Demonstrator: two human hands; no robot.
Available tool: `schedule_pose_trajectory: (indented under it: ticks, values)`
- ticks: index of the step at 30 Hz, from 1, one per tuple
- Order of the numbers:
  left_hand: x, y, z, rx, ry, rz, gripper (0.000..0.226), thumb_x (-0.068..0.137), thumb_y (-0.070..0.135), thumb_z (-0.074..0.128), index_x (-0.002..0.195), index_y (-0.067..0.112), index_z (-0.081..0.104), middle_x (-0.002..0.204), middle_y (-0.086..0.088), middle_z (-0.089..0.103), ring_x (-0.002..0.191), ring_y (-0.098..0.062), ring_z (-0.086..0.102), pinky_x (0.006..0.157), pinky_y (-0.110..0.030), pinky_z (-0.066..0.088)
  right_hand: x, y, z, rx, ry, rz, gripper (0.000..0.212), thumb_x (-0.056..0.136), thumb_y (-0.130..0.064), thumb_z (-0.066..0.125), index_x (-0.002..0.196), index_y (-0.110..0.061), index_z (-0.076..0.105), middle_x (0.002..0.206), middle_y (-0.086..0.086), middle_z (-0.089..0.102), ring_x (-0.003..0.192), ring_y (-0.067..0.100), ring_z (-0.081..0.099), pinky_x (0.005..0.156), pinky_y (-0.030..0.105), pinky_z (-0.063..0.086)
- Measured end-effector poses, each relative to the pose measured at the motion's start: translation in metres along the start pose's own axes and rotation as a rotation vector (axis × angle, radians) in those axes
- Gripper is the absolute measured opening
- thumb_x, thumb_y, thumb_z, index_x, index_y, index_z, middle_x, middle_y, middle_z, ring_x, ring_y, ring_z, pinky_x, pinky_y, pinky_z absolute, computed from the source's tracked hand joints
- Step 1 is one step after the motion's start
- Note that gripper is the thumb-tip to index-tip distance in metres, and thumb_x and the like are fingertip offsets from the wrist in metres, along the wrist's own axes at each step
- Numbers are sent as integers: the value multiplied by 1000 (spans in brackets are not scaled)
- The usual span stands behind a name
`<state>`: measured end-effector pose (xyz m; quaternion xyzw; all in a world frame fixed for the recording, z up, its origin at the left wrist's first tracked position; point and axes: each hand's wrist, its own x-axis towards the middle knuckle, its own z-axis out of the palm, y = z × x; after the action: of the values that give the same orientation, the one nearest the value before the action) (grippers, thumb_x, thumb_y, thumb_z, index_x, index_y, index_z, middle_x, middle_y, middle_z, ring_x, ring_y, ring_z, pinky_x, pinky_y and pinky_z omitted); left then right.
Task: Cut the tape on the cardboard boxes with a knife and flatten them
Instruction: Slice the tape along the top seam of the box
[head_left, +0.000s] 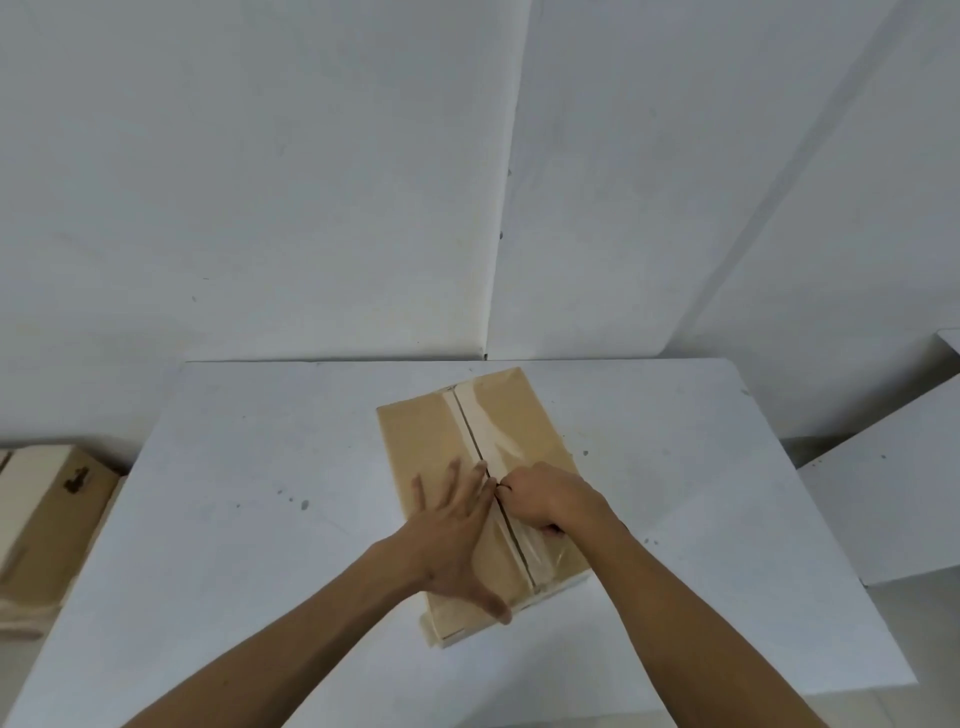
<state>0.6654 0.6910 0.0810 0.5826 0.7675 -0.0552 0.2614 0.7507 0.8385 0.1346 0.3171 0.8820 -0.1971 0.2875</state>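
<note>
- Head view is giving me a white surface (208, 519) set against white wall panels, with one cardboard box (415, 441) lying near its middle, long side running away from me.
- I am seeing a strip of clear tape (491, 434) running along the box's centre seam, shiny and wrinkled toward the far end; the seam is showing as a dark line down the middle.
- My left hand (457, 540) is lying flat on the box's left flap, fingers straight and spread, thumb reaching toward the near edge, fingertips ending just beside the seam.
- My right hand (545, 496) is sitting curled into a fist on the right flap, knuckles right at the seam, about halfway along it.
- I am making out a small dark bit at the front of that fist and another dark bit poking out behind it near the wrist; this looks like the knife (553, 530), gripped in the right hand, though most of it is hidden and I cannot make out a blade.
- The two hands are sitting close together, almost touching across the seam.
- I am also noticing more cardboard boxes (47, 514) stacked off the surface at the far left, one carrying a dark printed mark.
- A white panel (883, 499) is leaning at the right edge of the view.
</note>
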Motion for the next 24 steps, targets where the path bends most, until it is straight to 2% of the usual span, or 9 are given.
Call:
schedule_pose_trajectory:
  ticks: [6, 9, 13, 18, 21, 24]
  values:
    - [-3, 6, 5, 30, 21, -43, 154, 57, 96, 63, 162, 18, -17, 167, -4, -32, 148, -35, -38, 117, -75, -9, -23, 17, 16, 10, -60, -20, 39, 109, -38, 33, 100, -13, 61, 78, 5, 59, 56, 23, 57, 55, 30, 46]
    - [-5, 13, 7, 47, 35, -61, 148, 60, 91, 66, 163, 20, -14, 167, -6, -29, 151, -38, -33, 117, -76, -6, -33, 28, 27, 91, -108, 3, 41, 107, -36, 35, 96, -8, 64, 75, 8, 61, 49, 23, 53, 52, 29, 47]
    - [-12, 19, 13, 41, 76, -61, 138, 65, 87, 67, 163, 26, -8, 169, -4, -23, 154, -38, -25, 117, -77, -3, -49, 41, 41, 185, -146, 14, 30, 102, -29, 39, 87, -11, 58, 72, 8, 57, 46, 22, 46, 51, 29, 44]
    - [-19, 25, 16, 16, 111, -58, 128, 69, 83, 68, 164, 31, 1, 171, -1, -12, 156, -35, -19, 118, -76, -1, -65, 49, 53, 250, -194, 37, 29, 102, -28, 39, 91, -8, 57, 71, 10, 54, 48, 21, 43, 53, 29, 42]
    - [-21, 26, 13, 1, 117, -58, 126, 69, 82, 69, 164, 32, 4, 172, 1, -9, 157, -33, -18, 118, -75, 0, -72, 54, 55, 298, -227, 42, 34, 104, -32, 40, 105, -5, 61, 73, 10, 54, 47, 19, 43, 50, 27, 41]
    - [-20, 24, 12, -14, 114, -53, 125, 69, 81, 70, 164, 33, 5, 172, 3, -9, 157, -32, -17, 118, -75, -1, -78, 58, 57, 310, -235, 26, 32, 106, -33, 40, 103, -8, 58, 71, 10, 54, 45, 18, 43, 46, 24, 40]
